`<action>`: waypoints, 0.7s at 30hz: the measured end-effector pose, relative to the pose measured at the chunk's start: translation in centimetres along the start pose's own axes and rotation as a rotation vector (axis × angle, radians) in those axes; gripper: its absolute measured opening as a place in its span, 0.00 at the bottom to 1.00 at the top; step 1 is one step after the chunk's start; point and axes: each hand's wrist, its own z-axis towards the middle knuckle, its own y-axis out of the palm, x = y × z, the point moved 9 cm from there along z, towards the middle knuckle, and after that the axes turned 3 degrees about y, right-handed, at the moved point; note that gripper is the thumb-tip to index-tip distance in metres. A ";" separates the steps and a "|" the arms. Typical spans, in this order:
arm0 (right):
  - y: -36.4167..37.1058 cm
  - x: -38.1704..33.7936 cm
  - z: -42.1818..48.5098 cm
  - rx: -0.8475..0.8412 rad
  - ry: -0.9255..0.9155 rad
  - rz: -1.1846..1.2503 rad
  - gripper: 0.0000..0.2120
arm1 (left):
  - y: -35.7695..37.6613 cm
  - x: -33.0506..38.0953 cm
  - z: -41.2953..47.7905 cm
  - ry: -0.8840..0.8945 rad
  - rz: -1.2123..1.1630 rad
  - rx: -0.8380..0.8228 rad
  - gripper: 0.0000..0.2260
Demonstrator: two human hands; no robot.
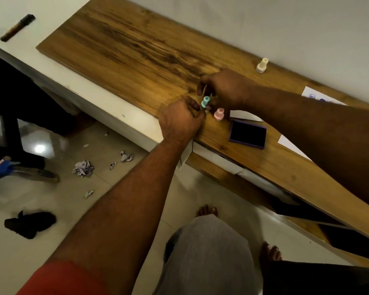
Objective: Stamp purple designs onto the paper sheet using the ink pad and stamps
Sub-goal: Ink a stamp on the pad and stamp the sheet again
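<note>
On the wooden tabletop [136, 50], my left hand [179, 122] and my right hand [224, 90] meet around a small teal stamp [205, 102]. Fingers of both hands touch it; which hand bears it is unclear. A pink stamp [218, 114] stands upright just right of it, under my right palm. The open purple ink pad [248, 134] with its dark pad lies further right near the table's front edge. A cream stamp [262, 64] stands at the back by the wall. The white paper sheet [316, 96], with purple prints, is mostly hidden by my right forearm.
Other white paper pieces [290, 143] lie beside the ink pad. A brown marker [17, 27] lies on the white surface at far left. Crumpled paper scraps [83, 168] and a dark cloth [30, 223] litter the tiled floor. My knee and bare feet are below the table edge.
</note>
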 end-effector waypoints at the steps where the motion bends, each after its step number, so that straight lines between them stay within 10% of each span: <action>1: -0.3 0.0 0.0 -0.023 -0.012 0.004 0.18 | 0.0 0.1 0.0 0.004 0.006 0.002 0.11; 9: -8.4 6.7 -2.7 0.403 0.142 -0.177 0.13 | 0.0 -0.1 0.0 0.021 -0.004 0.045 0.12; 21: -4.7 16.1 -4.4 0.192 0.366 -0.220 0.11 | -0.2 -0.1 0.0 0.020 0.014 0.044 0.14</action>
